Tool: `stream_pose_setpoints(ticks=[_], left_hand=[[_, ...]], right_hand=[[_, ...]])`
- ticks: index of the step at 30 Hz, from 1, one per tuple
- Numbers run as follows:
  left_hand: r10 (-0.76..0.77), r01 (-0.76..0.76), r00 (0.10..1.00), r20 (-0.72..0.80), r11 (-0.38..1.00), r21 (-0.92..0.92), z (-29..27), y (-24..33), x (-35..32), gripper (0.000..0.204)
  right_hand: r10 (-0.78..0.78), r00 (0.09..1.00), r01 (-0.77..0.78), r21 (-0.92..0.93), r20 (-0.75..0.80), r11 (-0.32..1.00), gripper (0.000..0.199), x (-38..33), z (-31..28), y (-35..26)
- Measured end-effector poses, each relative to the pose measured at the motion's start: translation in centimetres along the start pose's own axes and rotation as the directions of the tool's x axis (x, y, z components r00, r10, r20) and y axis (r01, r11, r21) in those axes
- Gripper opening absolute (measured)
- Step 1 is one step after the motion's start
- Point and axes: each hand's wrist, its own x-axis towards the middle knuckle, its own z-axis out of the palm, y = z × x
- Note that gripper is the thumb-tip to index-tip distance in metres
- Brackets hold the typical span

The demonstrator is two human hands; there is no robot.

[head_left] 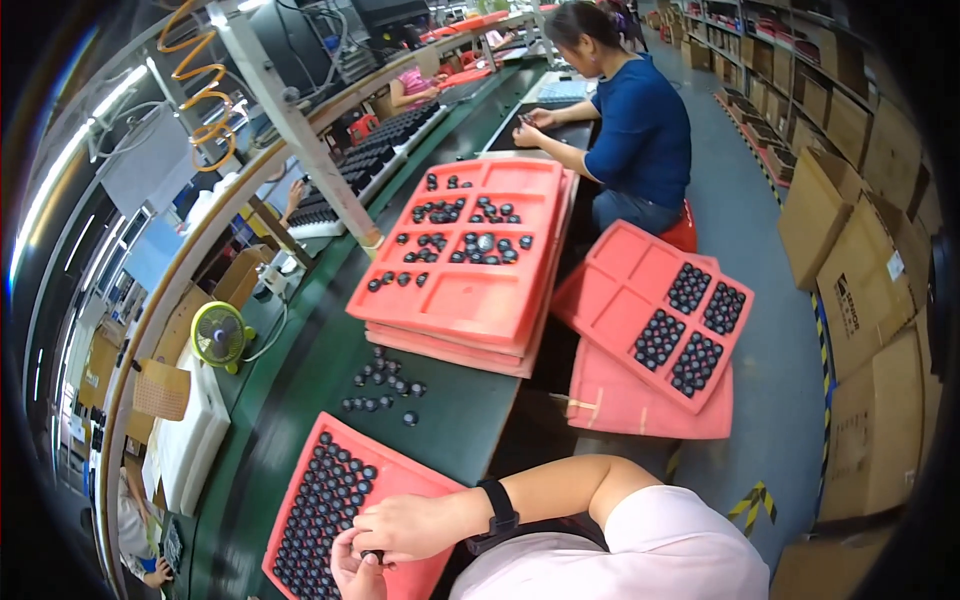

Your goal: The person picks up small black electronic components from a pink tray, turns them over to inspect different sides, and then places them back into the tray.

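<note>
My two hands meet over the lower right part of a pink foam tray [430,484] close to me. Between the fingertips is a small round black part [372,555]. My left hand [352,572] pinches it from below. My right hand [415,525], with a black band on the wrist, closes over it from above, its fingers curled. Rows of similar black parts [318,500] fill the tray's left side. Beyond the tray, several loose black parts [385,380] lie scattered on the green bench [450,412].
A stack of pink trays [470,305] with black parts stands ahead on the bench. More pink trays [640,270] are piled to its right. A seated co-worker [640,120] in blue works beyond. A green fan [220,335] and metal post [300,120] stand left; cartons [860,290] line the right.
</note>
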Motion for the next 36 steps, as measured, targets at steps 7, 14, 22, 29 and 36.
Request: stream_pose_setpoints(ticks=[7, 14, 22, 29, 36], left_hand=[[-0.028, 0.028, 0.999, -0.043, 1.0, 0.008, 5.4, 0.0, 0.1, 0.046], [-0.032, 0.037, 0.998, -0.053, 0.995, 0.092, 8.3, 1.2, 0.0, 0.046], [-0.014, 0.016, 0.998, -0.069, 1.0, 0.023, 7.7, 1.6, -0.2, 0.047], [0.021, -0.027, 0.995, -0.096, 0.998, -0.063, 3.5, 1.4, -0.9, 0.047], [0.029, -0.052, 0.99, -0.135, 0.984, -0.168, -1.6, 0.9, -1.8, 0.044]], right_hand=[[0.064, 0.997, -0.061, 0.068, -0.051, 0.996, 0.03, -3.9, -3.3, -1.2], [0.039, 0.998, -0.036, 0.065, -0.046, 0.997, 0.031, -5.1, -4.9, -1.7], [-0.002, 0.999, 0.003, 0.026, -0.033, 1.0, 0.032, -3.7, -4.3, -1.7], [-0.017, 0.999, 0.015, 0.043, 0.05, 0.999, 0.033, -0.2, -1.9, -1.5], [-0.016, 0.985, 0.007, 0.056, 0.169, 0.998, 0.033, 3.7, 1.1, -1.2]])
